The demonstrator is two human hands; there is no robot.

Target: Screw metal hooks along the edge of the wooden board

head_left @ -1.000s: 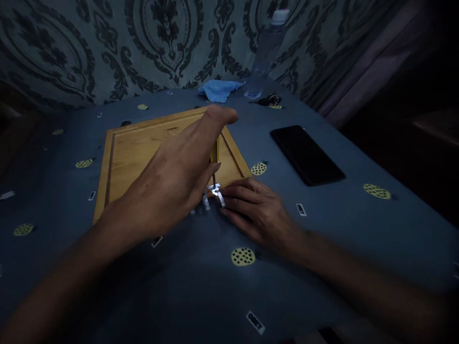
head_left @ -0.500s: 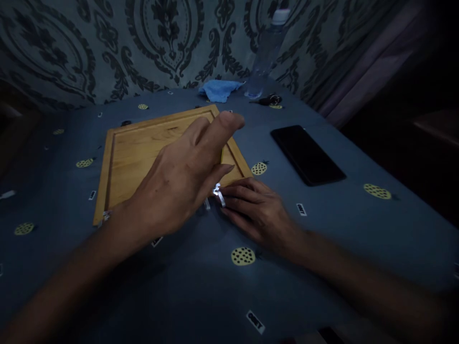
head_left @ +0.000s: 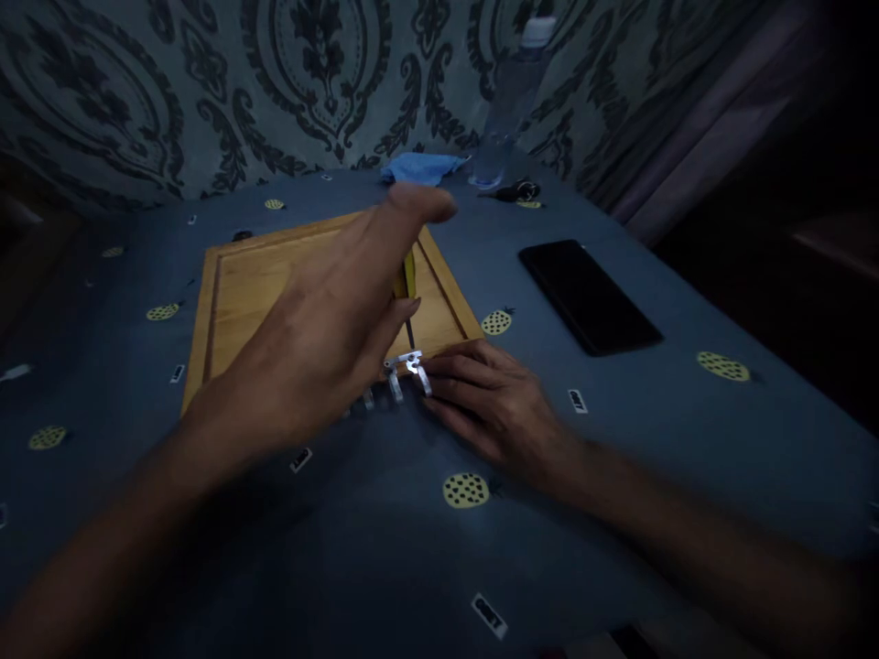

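Note:
My left hand is closed round a yellow-handled screwdriver, thumb stretched up past the handle's top. The thin shaft points down onto small shiny metal pieces at the near right corner of a wooden board. My right hand lies palm down on the blue cloth just right of that corner. Its fingers are stretched flat, and the fingertips touch the metal pieces. Most of the handle is hidden behind my left palm.
A black phone lies to the right on the blue spotted tablecloth. At the back stand a clear plastic bottle, a blue rag and keys. A patterned curtain hangs behind; the right side is dark.
My left hand has turned on the screwdriver: half a second ago the thumb swung right and hid the handle, now it is back left with the yellow handle showing. My right hand stayed put.

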